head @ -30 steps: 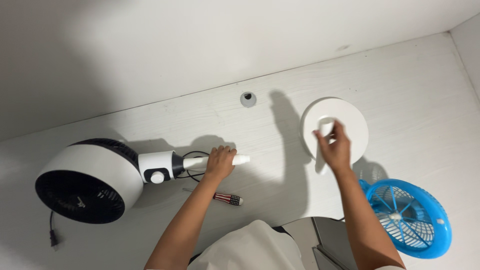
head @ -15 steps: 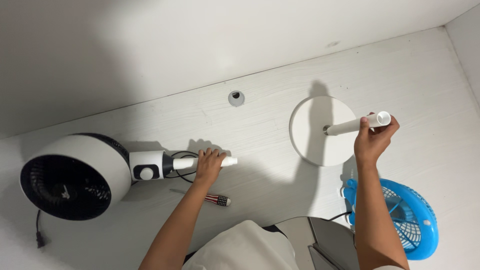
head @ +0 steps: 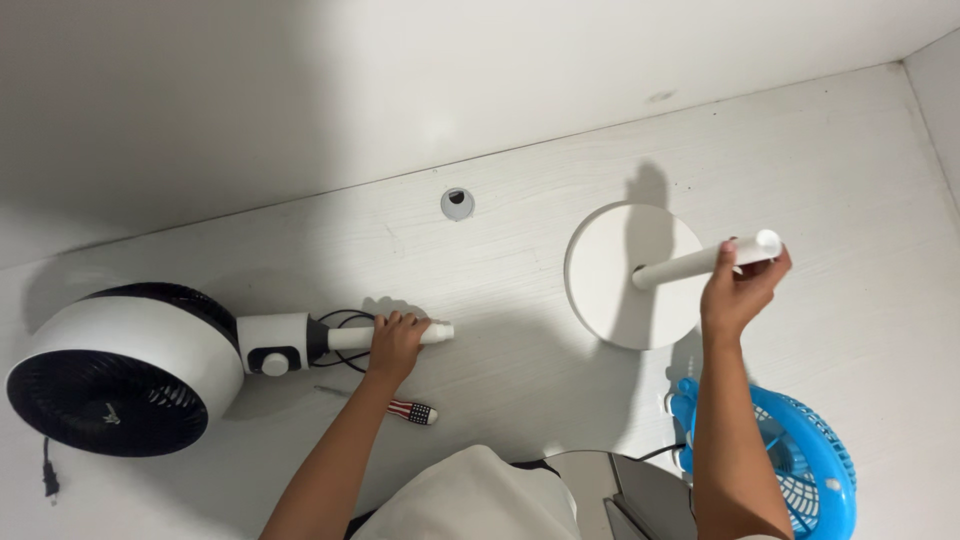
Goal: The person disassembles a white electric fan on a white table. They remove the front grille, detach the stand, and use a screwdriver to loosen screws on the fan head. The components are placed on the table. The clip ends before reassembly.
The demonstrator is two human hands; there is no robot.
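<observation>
A white and black fan head (head: 120,370) lies on its side on the white desk (head: 520,330) at the left. My left hand (head: 395,345) grips its white neck tube (head: 435,333), whose end sticks out to the right. A round white fan base (head: 610,275) with a white pole (head: 690,265) is tipped up off the desk at the right. My right hand (head: 740,285) holds that pole near its open top end.
A small screwdriver (head: 412,411) with a striped handle lies on the desk below my left hand. A blue fan grille (head: 800,470) sits at the lower right. A round cable hole (head: 457,203) is near the wall. A black cord (head: 45,470) trails at the far left.
My right hand went from the top of the upright pole to holding it tilted sideways, so the base tipped up. My left hand stayed on the neck tube.
</observation>
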